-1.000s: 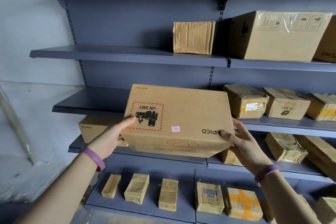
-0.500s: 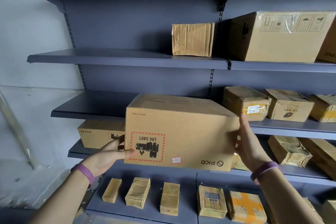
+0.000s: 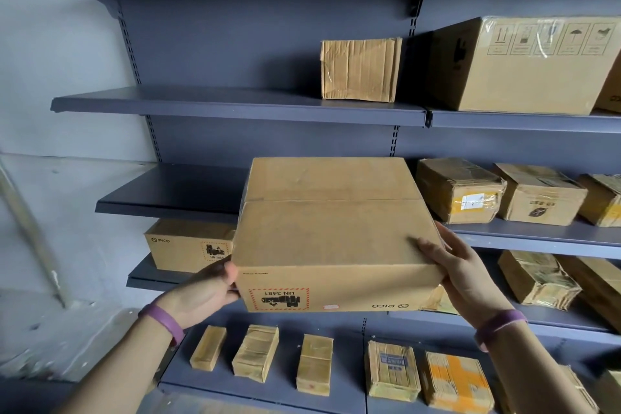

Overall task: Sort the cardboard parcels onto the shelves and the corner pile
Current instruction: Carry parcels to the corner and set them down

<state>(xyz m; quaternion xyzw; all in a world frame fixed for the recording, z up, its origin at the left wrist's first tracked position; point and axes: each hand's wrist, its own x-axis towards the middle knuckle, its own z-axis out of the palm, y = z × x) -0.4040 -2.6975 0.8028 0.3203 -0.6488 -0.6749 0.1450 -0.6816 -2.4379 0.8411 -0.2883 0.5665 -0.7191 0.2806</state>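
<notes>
I hold a brown PICO cardboard parcel (image 3: 336, 232) upside down in front of the grey shelving, its far end level with the second shelf (image 3: 168, 202). The red-bordered UN 3481 label faces me on the near side. My left hand (image 3: 205, 289) grips the parcel's lower left corner. My right hand (image 3: 460, 269) clasps its right edge, thumb lying on the top face. Both wrists wear purple bands. A matching PICO parcel (image 3: 188, 245) stands on the third shelf, just left of and behind the held one.
The top shelf (image 3: 235, 104) carries a taped box (image 3: 361, 69) and a large box (image 3: 524, 64) at the right. Several taped parcels fill the right halves of the second and third shelves. Several small packets (image 3: 316, 363) lie along the bottom shelf. A pale wall stands at the left.
The parcel has tipped so its top face shows and its label side sinks toward me, and it has moved toward the second shelf. My right thumb has shifted onto the top face.
</notes>
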